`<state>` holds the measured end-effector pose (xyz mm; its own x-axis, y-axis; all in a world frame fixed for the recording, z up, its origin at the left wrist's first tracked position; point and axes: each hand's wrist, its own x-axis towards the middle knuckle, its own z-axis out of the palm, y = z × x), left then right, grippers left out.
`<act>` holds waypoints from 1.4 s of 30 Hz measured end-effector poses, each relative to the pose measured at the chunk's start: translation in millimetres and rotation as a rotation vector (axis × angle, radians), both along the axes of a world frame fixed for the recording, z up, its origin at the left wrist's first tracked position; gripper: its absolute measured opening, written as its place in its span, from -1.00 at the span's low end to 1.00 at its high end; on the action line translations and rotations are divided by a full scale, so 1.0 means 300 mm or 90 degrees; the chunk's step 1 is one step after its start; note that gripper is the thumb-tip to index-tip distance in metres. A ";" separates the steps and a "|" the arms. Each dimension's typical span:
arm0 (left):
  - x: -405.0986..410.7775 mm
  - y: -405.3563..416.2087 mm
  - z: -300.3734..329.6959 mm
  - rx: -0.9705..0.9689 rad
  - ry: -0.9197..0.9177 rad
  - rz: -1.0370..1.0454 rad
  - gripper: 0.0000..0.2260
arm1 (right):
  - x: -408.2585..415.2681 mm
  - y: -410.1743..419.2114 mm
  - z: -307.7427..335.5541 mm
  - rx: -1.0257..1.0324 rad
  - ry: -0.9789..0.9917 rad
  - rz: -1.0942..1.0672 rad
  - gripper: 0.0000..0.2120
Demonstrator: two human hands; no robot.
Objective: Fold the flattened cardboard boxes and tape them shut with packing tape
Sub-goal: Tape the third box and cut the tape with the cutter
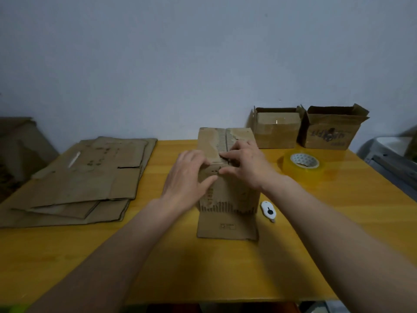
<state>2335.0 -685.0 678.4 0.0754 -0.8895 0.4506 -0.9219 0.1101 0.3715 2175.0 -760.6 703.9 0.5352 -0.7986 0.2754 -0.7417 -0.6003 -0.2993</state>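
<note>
A yellow wooden counter [225, 279] carries a stack of flattened cardboard [85, 179] at the left, a standing box [228, 199] in the middle, a small white cutter [268, 211] just beside it, a tape roll [303, 164], and two open boxes [277, 129] [329, 129] at the back right.

This looks like a plain room in a home used as a makeshift packing corner. A bare, pale grey-blue painted wall [203, 64] fills the upper half of the frame, and below it stands a yellow-orange wooden table [180, 267]. At the left of the frame lies a stack of flattened brown cardboard sheets [85, 177]; at the upper right two open brown cardboard boxes [304, 129] stand against the wall, with a roll of clear yellowish packing tape [303, 164] in front of them.
</note>
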 end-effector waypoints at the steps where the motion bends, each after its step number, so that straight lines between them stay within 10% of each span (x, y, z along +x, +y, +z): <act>1: 0.006 -0.016 0.009 0.015 0.034 -0.020 -0.75 | -0.002 -0.011 0.002 0.028 -0.024 0.016 -0.48; 8: -0.023 -0.088 -0.014 -0.092 0.005 0.011 -0.68 | -0.087 -0.062 0.092 0.235 -0.091 0.110 -0.76; 27: -0.022 -0.182 -0.129 -0.359 0.022 -0.182 -0.88 | 0.116 -0.312 0.002 0.099 0.269 0.025 -0.40; 42: -0.036 -0.183 -0.175 -0.429 0.012 -0.129 -0.85 | 0.265 -0.583 0.016 0.078 0.176 -0.057 -0.49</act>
